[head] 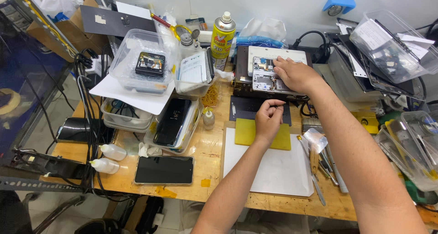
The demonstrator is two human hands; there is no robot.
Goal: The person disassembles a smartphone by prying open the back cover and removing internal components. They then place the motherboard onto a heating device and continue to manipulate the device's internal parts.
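Observation:
My right hand (295,74) rests flat on an opened phone (263,73) whose circuit board shows, lying on a dark heating plate (242,85) at the back of the wooden bench. My left hand (268,117) hovers over a yellow pad (246,132) and a dark mat (244,110), fingers pinched together on something too small to make out. A white mat (278,170) lies under my left forearm.
Clear plastic tubs (143,60) with phones stack at the left. A black phone (164,169) lies near the front edge, small squeeze bottles (112,152) beside it. A spray can (222,35) stands at the back. Tweezers and hand tools (321,165) lie at the right, more trays (413,147) beyond.

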